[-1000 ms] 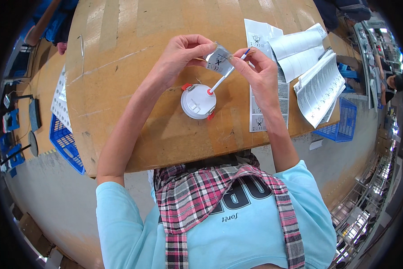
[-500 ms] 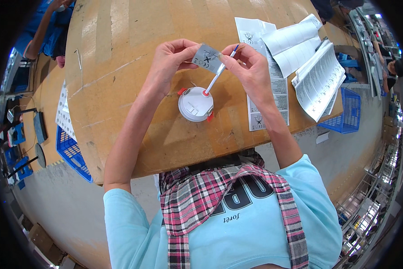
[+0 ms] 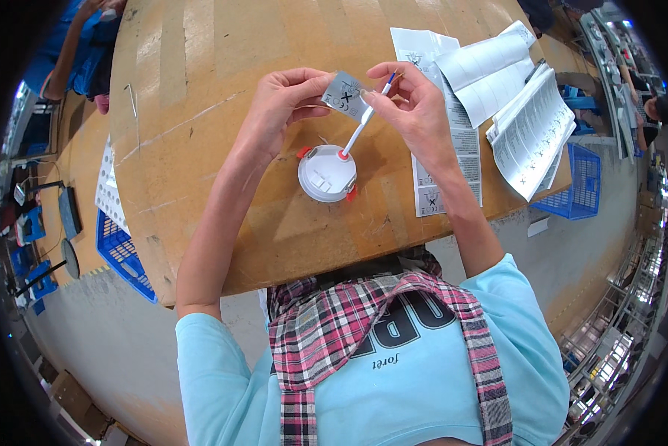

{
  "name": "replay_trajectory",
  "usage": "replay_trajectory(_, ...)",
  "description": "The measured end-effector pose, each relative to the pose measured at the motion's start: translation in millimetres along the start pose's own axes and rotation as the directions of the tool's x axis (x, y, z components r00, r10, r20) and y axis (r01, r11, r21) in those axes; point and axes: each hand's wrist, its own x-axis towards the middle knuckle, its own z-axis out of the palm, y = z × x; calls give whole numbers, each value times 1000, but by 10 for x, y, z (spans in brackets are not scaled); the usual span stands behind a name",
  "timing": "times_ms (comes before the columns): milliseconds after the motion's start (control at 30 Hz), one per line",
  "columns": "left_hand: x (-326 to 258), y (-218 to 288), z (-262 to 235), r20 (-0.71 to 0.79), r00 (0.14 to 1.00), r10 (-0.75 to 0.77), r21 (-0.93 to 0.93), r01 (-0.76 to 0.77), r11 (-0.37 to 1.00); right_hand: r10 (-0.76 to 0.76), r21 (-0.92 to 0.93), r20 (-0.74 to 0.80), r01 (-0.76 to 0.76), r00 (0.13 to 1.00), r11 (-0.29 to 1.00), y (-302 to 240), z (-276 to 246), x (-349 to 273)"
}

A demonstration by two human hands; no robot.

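Observation:
Between my hands is a small silver label [image 3: 344, 95] with black printed symbols. My left hand [image 3: 283, 108] pinches its left side between thumb and fingers. My right hand [image 3: 417, 111] grips a white cable [image 3: 358, 132], its thumb at the label's right edge, where label and cable meet. Blue and brown wire ends stick out by the right fingers; how far the label goes round the cable is hidden. Below, a white round lamp housing [image 3: 325, 178] with red-tipped clips lies on the table, the cable rising from its red-ringed inlet.
A long printed label sheet [image 3: 449, 167] lies right of my right hand, beside loose silver sheets [image 3: 486, 70] and a curled stack of label sheets [image 3: 533, 134]. Blue baskets [image 3: 581, 182] stand past the brown table's [image 3: 222, 44] edges. Another person's arm [image 3: 65, 56] shows at the far left.
My right index finger has lifted and straightened away from the thumb. The label has tilted slightly in my left fingers. The lamp housing stays in place.

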Motion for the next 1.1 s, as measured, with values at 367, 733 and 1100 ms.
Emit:
replay_trajectory(367,52,-21,-56,81,996,-34,-75,40,996,-19,-96,55,25,998,995,-83,-70,43)
replay_trajectory(733,80,-37,-69,125,991,-43,-86,54,995,-3,-154,196,34,981,988,-113,-154,94)
replay_trajectory(1100,73,-21,-72,141,990,-21,-61,30,998,-60,-194,197,99,978,976,-125,-132,126)
